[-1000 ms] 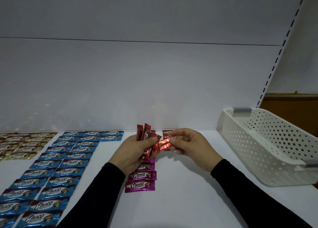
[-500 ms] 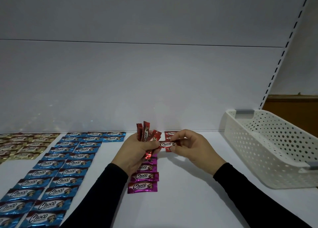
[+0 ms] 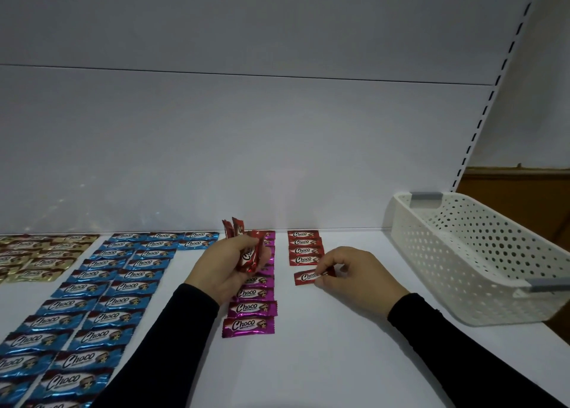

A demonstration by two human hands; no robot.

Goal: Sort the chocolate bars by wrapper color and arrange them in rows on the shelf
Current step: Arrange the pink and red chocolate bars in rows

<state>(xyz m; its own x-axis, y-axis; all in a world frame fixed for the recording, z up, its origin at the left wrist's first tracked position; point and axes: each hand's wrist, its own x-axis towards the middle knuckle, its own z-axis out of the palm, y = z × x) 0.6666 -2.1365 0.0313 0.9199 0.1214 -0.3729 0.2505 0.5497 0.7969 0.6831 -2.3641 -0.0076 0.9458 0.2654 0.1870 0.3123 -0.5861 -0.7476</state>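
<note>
The right hand [image 3: 354, 273] is down at the white shelf [image 3: 339, 361], thumb and forefinger pinching the right end of a single red bar [image 3: 307, 276]. That bar lies flat on the shelf just in front of the red row [image 3: 304, 248], a short column of four red wrappers running back toward the wall, with a small gap between it and the nearest of them. The bar juts out leftward from the fingertips, label up.

The left hand [image 3: 228, 265] hovers above the shelf, curled round a bunch of red bars [image 3: 246, 249] that fan upward out of its grip. It hangs over the back half of the magenta row [image 3: 251, 306], hiding several of those wrappers.

Further left, the blue bars [image 3: 101, 306] sit in two long columns with a few extra along the wall, and the gold bars [image 3: 37, 256] lie at the far left edge. A white perforated basket [image 3: 481, 262] stands on the shelf to the right, well apart from the right hand.
</note>
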